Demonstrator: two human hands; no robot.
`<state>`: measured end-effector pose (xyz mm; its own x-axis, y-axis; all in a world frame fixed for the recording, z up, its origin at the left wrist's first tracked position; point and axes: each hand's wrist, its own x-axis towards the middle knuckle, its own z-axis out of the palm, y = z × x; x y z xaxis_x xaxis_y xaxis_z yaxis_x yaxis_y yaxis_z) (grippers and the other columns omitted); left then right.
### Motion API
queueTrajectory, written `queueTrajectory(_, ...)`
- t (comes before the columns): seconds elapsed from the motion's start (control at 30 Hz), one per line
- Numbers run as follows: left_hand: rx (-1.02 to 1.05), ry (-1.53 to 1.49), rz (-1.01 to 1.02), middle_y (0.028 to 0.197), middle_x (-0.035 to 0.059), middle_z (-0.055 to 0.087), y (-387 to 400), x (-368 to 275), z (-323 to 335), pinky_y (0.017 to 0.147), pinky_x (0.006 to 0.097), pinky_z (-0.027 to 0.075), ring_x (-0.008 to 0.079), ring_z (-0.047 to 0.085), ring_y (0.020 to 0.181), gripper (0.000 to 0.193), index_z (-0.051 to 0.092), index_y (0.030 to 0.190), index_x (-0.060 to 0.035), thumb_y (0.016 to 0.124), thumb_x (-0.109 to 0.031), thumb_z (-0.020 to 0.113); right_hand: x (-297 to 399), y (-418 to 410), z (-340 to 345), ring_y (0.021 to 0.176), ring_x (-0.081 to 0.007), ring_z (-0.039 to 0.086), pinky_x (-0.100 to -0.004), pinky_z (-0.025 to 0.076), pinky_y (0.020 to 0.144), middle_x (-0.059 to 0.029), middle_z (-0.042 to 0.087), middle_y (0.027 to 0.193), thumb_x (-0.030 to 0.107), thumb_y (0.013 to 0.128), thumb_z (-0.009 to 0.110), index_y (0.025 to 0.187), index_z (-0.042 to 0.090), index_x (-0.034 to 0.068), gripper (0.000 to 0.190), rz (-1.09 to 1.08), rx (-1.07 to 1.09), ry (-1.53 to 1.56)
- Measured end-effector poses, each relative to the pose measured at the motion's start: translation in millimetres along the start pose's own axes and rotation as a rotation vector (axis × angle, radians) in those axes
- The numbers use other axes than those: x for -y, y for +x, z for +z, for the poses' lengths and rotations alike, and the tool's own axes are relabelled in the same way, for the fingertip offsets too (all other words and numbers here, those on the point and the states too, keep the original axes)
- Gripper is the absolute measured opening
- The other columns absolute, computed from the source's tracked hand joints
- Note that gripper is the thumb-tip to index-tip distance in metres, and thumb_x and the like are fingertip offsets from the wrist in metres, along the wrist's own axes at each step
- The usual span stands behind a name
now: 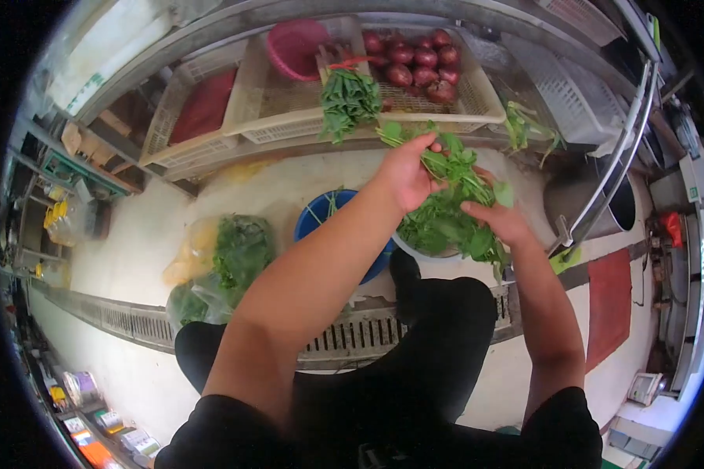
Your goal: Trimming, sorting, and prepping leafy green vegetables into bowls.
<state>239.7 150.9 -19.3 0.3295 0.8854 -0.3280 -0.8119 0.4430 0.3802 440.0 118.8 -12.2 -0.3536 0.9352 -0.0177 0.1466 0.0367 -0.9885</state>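
My left hand [409,173] is closed on the stems of a bunch of leafy greens [454,161], with cut ends poking out past its fingers. The thumb of my right hand [496,218] rests against the same bunch on its other side; its fingers are mostly hidden by leaves. Directly beneath is a pale round basin [408,251] heaped with loose greens [425,225], some leaves hanging over its edge. To the left, partly behind my left forearm, stands a blue basin [307,218] with a few thin stems in it.
Plastic bags of greens [243,249] lie on the floor at left. Beyond my hands are crates with red onions [425,57], a pink basket [298,47] and a tied bundle of greens [350,99]. A metal pot [586,196] stands right, by a slotted drain [358,343].
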Motion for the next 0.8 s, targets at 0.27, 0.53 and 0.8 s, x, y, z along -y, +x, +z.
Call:
queueTrajectory(0.27, 0.023, 0.080, -0.151, 0.087, 0.0086, 0.062, 52, 26, -4, 0.086, 0.0511, 0.049, 0.0303, 0.061, 0.086, 0.023, 0.055, 0.088, -0.0069, 0.093, -0.029, 0.055, -50, 0, -46, 0.076, -0.0080, 0.051, -0.0247, 0.041, 0.061, -0.0007, 0.060, 0.094, 0.014, 0.078, 0.073, 0.119, 0.053, 0.005, 0.046, 0.313, -0.031, 0.074)
queueTrajectory(0.53, -0.277, 0.165, -0.171, 0.135, 0.0258, 0.037, 67, 35, -32, 0.098, 0.0540, 0.041, 0.0377, 0.044, 0.121, 0.080, 0.031, 0.136, -0.0005, 0.080, -0.043, 0.069, -109, 0, -65, 0.076, -0.0132, 0.059, -0.0304, 0.048, 0.066, -0.0047, 0.064, 0.086, 0.030, 0.077, 0.076, 0.105, 0.060, 0.000, 0.044, 0.291, -0.133, -0.183)
queueTrajectory(0.8, -0.547, 0.412, -0.237, 0.143, 0.0273, 0.025, 40, 42, -127, 0.099, 0.0521, 0.041, 0.0438, 0.042, 0.123, 0.092, 0.020, 0.143, -0.0022, 0.077, -0.044, 0.068, -164, 14, -56, 0.089, -0.0381, 0.063, -0.0467, 0.050, 0.078, -0.0226, 0.065, 0.093, 0.032, 0.078, 0.066, 0.100, 0.061, 0.001, 0.038, 0.358, -0.056, -1.196)
